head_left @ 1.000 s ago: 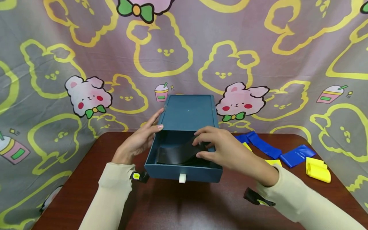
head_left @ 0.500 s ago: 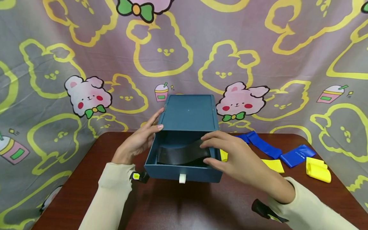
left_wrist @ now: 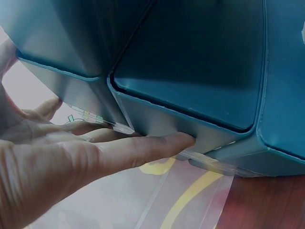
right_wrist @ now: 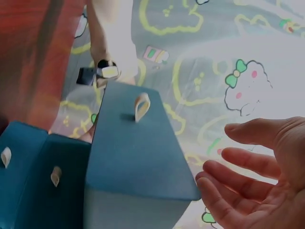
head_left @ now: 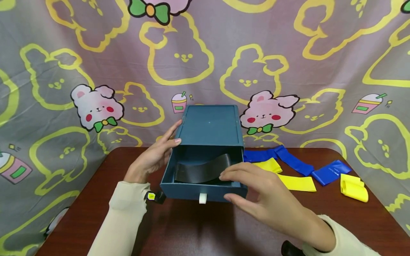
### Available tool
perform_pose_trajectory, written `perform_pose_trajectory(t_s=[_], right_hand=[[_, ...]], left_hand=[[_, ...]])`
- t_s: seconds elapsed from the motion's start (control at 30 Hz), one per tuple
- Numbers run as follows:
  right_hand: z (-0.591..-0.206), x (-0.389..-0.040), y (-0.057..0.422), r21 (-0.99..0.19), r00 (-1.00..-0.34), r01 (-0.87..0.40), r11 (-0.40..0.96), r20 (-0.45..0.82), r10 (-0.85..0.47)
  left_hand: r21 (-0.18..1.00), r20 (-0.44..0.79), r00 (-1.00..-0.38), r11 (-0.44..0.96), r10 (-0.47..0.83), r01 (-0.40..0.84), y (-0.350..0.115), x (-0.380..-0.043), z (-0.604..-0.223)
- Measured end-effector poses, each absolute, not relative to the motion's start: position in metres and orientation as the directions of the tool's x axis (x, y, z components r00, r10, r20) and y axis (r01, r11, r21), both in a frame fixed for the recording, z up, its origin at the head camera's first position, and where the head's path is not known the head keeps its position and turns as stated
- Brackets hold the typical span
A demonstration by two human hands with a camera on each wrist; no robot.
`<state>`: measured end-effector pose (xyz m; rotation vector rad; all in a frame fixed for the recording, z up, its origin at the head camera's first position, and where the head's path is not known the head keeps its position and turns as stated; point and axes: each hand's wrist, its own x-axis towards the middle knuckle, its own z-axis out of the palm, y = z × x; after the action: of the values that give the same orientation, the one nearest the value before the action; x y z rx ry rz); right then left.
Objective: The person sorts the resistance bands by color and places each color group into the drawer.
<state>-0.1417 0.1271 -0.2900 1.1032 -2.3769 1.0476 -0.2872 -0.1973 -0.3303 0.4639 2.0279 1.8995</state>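
Note:
A blue drawer box point(head_left: 208, 124) stands at the middle of the table, its top drawer point(head_left: 182, 192) pulled out towards me. Inside the drawer lies a curved, smooth black strip point(head_left: 201, 173), one end rising against the right wall. My left hand point(head_left: 153, 156) rests on the box's left side with straight fingers; the left wrist view shows its index finger point(left_wrist: 162, 143) along the box's wall. By the drawer's front right corner is my right hand point(head_left: 272, 199), fingers spread and holding nothing. Whether its fingertips touch the rim, I cannot tell.
A white pull loop point(head_left: 203, 198) hangs on the drawer front. Right of the box lie blue strips point(head_left: 293, 161), a blue folded piece point(head_left: 331, 172), a flat yellow strip point(head_left: 298, 183) and a rolled yellow one point(head_left: 353, 188). Lower closed drawers point(right_wrist: 62, 191) show in the right wrist view.
My right hand has let go of the black strip and moved out to the drawer's front right corner. The strip stays in the drawer. The left hand has kept its place.

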Motion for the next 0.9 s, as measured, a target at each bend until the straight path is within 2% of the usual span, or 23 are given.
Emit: perform_pose_trajectory(t_s=[0.1, 0.33, 0.6, 0.9], right_hand=[[-0.294, -0.136, 0.126, -0.494, -0.638, -0.770, 0.405, 0.572, -0.515], [-0.310, -0.129, 0.118, -0.555, -0.585, -0.797, 0.239, 0.609, -0.536], [-0.328, -0.128, 0.108, -0.668, -0.650, -0.709, 0.223, 0.499, -0.573], [-0.341, -0.133, 0.094, -0.701, -0.674, -0.673, 0.235, 0.451, -0.585]], left_hand=[[0.998, -0.013, -0.892, 0.057, 0.451, 0.014, -0.198, -0.288, -0.331], [0.999, -0.008, -0.891, 0.043, 0.454, 0.013, -0.198, -0.287, -0.330], [0.999, -0.014, -0.892, 0.040, 0.452, 0.004, -0.197, -0.286, -0.329], [1.000, -0.011, -0.891, 0.031, 0.455, 0.003, -0.196, -0.286, -0.329]])
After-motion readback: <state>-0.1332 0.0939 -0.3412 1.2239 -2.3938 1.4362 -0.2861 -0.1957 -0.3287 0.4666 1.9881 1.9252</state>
